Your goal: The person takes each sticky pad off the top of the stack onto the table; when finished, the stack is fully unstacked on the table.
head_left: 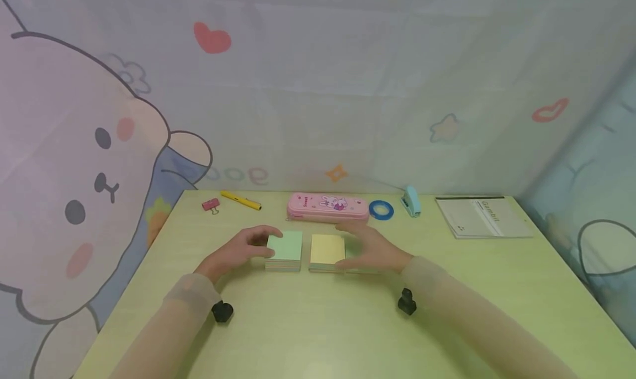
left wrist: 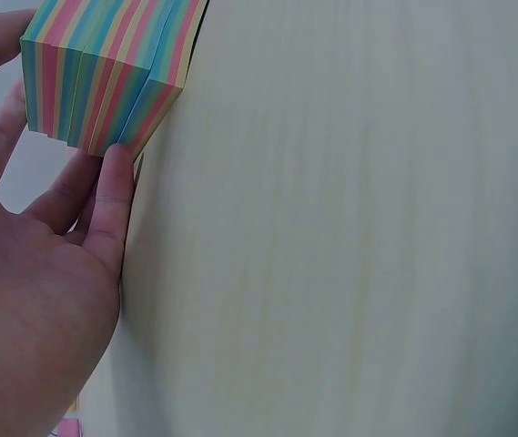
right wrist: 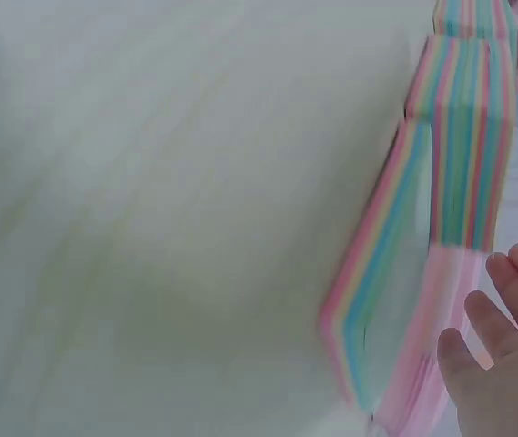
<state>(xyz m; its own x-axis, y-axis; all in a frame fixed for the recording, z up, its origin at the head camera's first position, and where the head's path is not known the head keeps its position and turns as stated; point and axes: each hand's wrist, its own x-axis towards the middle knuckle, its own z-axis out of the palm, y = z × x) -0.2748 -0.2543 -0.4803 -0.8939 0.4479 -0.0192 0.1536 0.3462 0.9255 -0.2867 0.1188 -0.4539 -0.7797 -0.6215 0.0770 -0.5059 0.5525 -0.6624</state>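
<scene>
My left hand [head_left: 242, 246] holds a thick stack of sticky notes with a green top [head_left: 287, 246] by its left side, thumb in front and fingers behind. In the left wrist view, striped coloured sides show on this stack [left wrist: 104, 73]. To its right, a small gap away, stands a yellow-topped stack of sticky notes [head_left: 327, 249]. My right hand [head_left: 371, 247] is spread at that stack's right side, fingers loosely bent; contact is unclear. Beneath the right hand lies a lower stack of sticky notes [right wrist: 359, 291], mostly covered in the head view.
Along the back lie a red binder clip [head_left: 211, 204], a yellow pen [head_left: 240, 200], a pink pencil case [head_left: 318, 206], a blue tape roll [head_left: 371, 215] and a light blue stapler [head_left: 411, 201]. A grey notebook [head_left: 467, 219] lies at the right. A printed cloth hangs behind the table.
</scene>
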